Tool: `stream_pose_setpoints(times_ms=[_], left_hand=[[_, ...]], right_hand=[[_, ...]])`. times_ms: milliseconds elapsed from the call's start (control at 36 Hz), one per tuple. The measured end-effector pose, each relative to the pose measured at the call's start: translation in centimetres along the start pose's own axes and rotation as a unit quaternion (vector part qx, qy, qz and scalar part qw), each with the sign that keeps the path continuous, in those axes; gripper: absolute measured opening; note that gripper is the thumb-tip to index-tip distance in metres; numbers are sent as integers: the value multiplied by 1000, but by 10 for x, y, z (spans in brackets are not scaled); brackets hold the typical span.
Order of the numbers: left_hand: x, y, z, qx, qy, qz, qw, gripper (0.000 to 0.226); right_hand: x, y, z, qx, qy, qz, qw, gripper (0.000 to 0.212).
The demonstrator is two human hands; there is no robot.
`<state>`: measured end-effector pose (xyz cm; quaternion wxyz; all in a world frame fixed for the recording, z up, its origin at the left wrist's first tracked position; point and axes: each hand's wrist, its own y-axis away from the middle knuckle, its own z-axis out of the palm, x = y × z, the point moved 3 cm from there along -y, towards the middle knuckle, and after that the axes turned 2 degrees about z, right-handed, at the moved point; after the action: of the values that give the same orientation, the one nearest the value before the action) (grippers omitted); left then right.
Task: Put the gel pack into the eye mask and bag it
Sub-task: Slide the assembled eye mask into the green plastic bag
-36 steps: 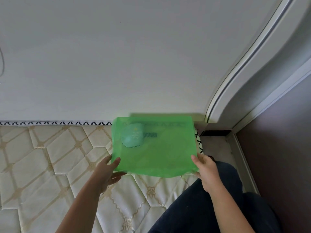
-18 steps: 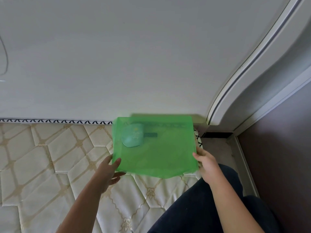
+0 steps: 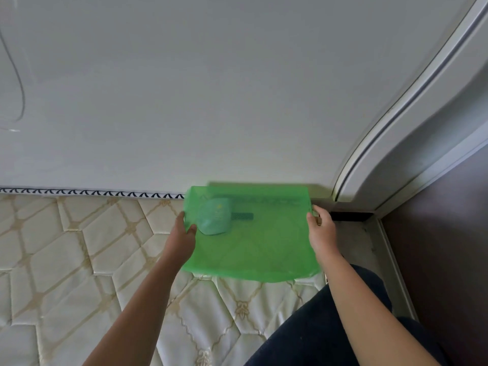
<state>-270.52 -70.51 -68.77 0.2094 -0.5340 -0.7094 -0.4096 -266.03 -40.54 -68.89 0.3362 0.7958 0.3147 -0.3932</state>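
A translucent green plastic bag [image 3: 264, 241] is held flat in front of me, over the far corner of the mattress. Through it shows a pale teal eye mask [image 3: 215, 220] with a dark strap [image 3: 243, 215], lying in the bag's upper left part. The gel pack itself cannot be made out. My left hand [image 3: 183, 237] grips the bag's left edge, thumb on top beside the mask. My right hand [image 3: 320, 228] pinches the bag's right edge near its top corner.
A quilted cream mattress [image 3: 79, 260] with gold diamond stitching lies below, its far edge against a white wall [image 3: 211, 101]. A white door frame [image 3: 396, 143] and a dark brown door [image 3: 449, 247] stand at the right. My dark-trousered leg [image 3: 330, 326] is at the bottom right.
Both hands have slid up the bag's side edges, away from its near corners toward its far end. The bag and the mask inside it stay about where they were.
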Motion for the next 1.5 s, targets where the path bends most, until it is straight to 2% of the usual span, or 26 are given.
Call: stream_pose_setpoints(times_ms=[222,389,611,694,833,944,1111,1250,1361,1500], left_hand=[[12,-26,-3,14,99,-2,995,48],[17,-41,-4,-5,57,3,998,45],[15,-41,5,-6,98,-12,995,41],[12,-38,6,-7,87,-19,996,41],[11,-37,5,-2,69,-18,997,42],[11,-38,6,-3,75,-21,997,43],[11,-36,6,-6,87,-20,996,44],[11,-35,5,-5,83,-20,996,45],[11,-34,6,-2,72,-19,997,46],[7,-28,6,-4,63,-8,998,48]], right_hand=[[-6,-17,2,5,4,-3,1000,37],[-12,-33,9,5,4,0,1000,39],[-11,-40,13,-41,33,15,998,43],[-7,-33,13,-46,89,-5,995,48],[-6,-20,11,-64,101,-43,992,48],[-4,-9,8,-76,97,-59,991,48],[4,9,3,-98,8,-39,994,50],[13,21,-4,-118,8,-48,992,52],[22,34,-2,-106,27,-64,992,50],[32,38,4,-72,36,-37,996,52]])
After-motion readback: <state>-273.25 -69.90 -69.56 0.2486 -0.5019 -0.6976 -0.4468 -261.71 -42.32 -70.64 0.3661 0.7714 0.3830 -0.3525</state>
